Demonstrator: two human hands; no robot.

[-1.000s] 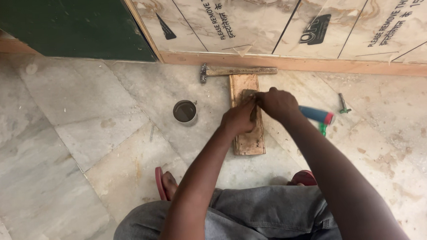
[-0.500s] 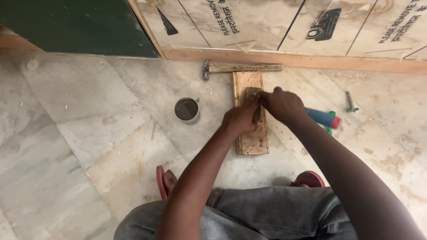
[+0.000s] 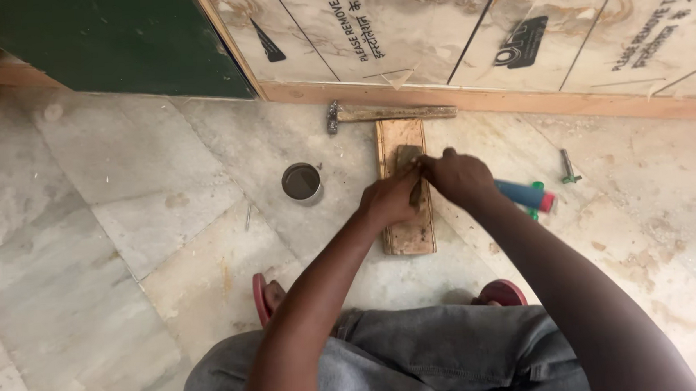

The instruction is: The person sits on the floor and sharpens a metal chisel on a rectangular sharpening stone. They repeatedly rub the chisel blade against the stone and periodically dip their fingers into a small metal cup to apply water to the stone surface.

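Both hands meet over a narrow wooden block [image 3: 406, 216] that lies flat on the stone floor [image 3: 115, 229]; the left hand [image 3: 390, 199] is curled with its fingertips pinched on a small dark piece [image 3: 411, 160] pressed against the upper half of the block, and the right hand [image 3: 460, 175] closes on the same piece from the other side, knuckles up, so the two grips touch one another; what the piece is I cannot say for certain, as the fingers hide most of it, though it looks like a worn pad or a flat stone; the block runs from just beyond the grip, where its far end shows bare, back toward the person's knees, its near end clear of both hands; just past that far end a hammer [image 3: 387, 113] lies crosswise, head on the left-hand side, along the foot of a wooden skirting strip [image 3: 516, 100]; to the left of the grip, near but apart, stands a small round tin [image 3: 301, 182]; to the right, partly behind the right wrist, lies a blue tool with a red and green end [image 3: 525, 195]; farther right, well apart, a small metal fitting [image 3: 568, 166] rests on the floor.
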